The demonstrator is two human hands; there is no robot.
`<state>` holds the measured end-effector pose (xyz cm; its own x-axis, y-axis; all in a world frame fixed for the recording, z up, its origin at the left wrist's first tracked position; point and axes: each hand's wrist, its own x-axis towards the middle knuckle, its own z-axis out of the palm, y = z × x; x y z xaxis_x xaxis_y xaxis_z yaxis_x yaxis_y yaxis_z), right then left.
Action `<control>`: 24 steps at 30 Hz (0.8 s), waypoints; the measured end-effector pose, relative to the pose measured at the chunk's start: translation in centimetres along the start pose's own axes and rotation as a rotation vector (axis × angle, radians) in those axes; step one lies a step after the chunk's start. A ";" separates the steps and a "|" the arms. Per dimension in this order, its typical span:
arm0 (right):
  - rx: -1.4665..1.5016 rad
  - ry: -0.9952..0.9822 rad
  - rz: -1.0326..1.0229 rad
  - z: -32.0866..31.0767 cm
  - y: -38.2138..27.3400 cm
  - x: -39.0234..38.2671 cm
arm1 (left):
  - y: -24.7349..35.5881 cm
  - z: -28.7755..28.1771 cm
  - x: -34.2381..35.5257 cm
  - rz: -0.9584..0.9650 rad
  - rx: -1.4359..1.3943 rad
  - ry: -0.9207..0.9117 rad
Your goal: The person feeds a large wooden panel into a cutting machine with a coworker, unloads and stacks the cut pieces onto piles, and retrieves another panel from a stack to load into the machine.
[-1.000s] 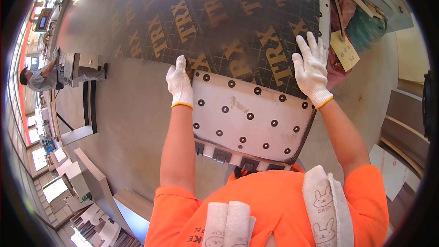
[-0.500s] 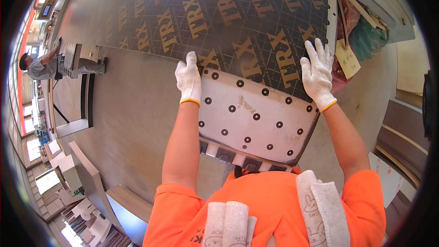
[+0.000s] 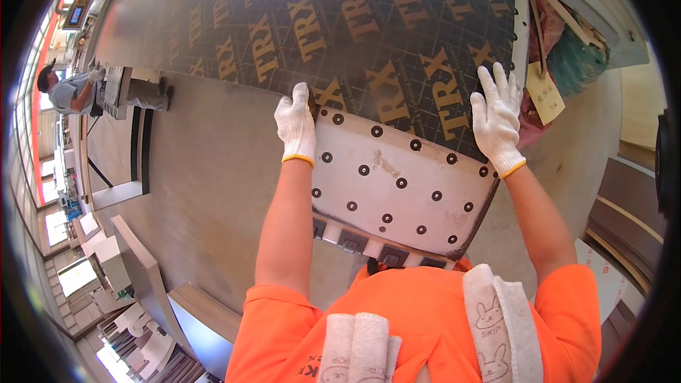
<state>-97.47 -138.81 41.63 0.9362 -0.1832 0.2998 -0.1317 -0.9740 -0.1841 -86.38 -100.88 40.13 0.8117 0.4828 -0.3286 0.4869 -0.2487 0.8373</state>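
Note:
A large dark panel [image 3: 355, 50] with gold lettering and thin grid lines lies across a pale machine table [image 3: 415, 202] studded with round black-rimmed rollers or nozzles. My left hand [image 3: 295, 126], in a white knit glove, grips the panel's near left corner, its thumb up against the edge and the fingers partly hidden. On the near right part of the panel rests my right hand [image 3: 498, 122], gloved alike, fingers stretched out flat and close to the right side rail [image 3: 520, 21].
Wood strips, green and pink plastic wrap and a yellow paper tag [image 3: 544, 97] are right of the rail. Boards lean at the lower left [image 3: 206, 312] and far right [image 3: 628, 206]. A co-worker [image 3: 74, 92] stands at another machine on the left.
The whole view has shifted slightly. Both my hands keep nearly the same places on the panel. The co-worker's arm has drawn back and bent.

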 end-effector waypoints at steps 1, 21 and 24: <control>0.008 0.011 -0.008 0.1 0.0 0.0 | -0.1 0.0 0.1 0.001 -0.012 -0.001; 0.011 0.017 -0.004 0.8 0.2 0.2 | 0.3 0.3 0.1 -0.025 0.039 -0.001; 0.024 0.018 -0.006 1.0 0.3 0.3 | 0.8 0.2 -0.2 -0.043 0.053 -0.011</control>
<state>-96.88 -139.04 40.70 0.9310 -0.1796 0.3178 -0.1177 -0.9718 -0.2044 -86.12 -101.35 40.83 0.7930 0.4846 -0.3693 0.5379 -0.2721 0.7979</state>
